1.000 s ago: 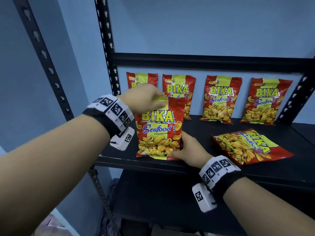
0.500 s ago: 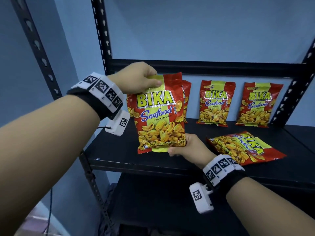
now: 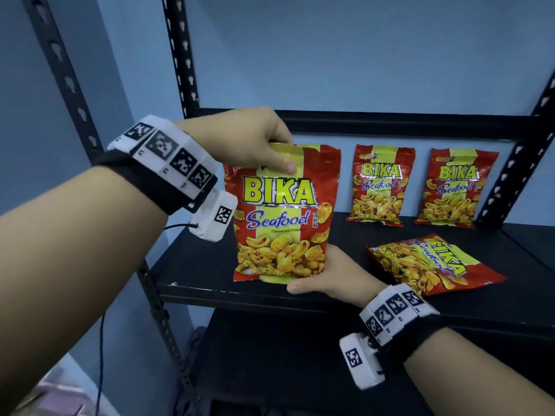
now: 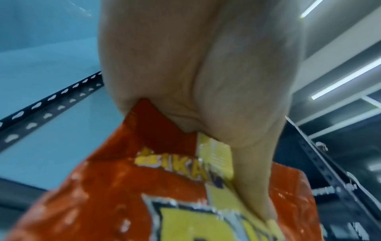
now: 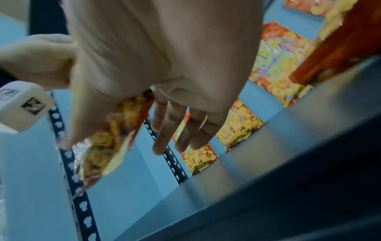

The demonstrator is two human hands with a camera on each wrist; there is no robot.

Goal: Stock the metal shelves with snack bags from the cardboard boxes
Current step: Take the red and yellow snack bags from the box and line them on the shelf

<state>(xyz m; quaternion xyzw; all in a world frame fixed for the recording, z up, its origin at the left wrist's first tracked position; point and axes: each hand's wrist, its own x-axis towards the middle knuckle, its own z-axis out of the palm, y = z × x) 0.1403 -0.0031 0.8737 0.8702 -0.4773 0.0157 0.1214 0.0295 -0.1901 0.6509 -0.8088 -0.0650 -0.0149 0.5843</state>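
A red and yellow BIKA Seafood snack bag (image 3: 282,211) hangs upright in the air over the front of the black metal shelf (image 3: 204,265). My left hand (image 3: 279,157) pinches its top edge, thumb on the front; the left wrist view shows the same hand (image 4: 206,81) gripping the bag (image 4: 123,195). My right hand (image 3: 324,274) sits under and behind the bottom edge. In the right wrist view that hand (image 5: 132,84) has straight fingers (image 5: 164,130), with the bag's lower end (image 5: 103,146) between thumb and fingers. Two matching bags (image 3: 380,184) (image 3: 456,187) stand against the back wall.
Another bag (image 3: 432,262) lies flat on the shelf, right of my right hand. Perforated black uprights (image 3: 180,55) (image 3: 522,163) frame the shelf, and a crossbar (image 3: 390,124) runs above the standing bags. A lower shelf (image 3: 270,355) lies beneath. The blue wall is behind.
The bag stood on the shelf's front a second ago. Both hands have lifted it off and brought it up and nearer, hiding the two left back bags.
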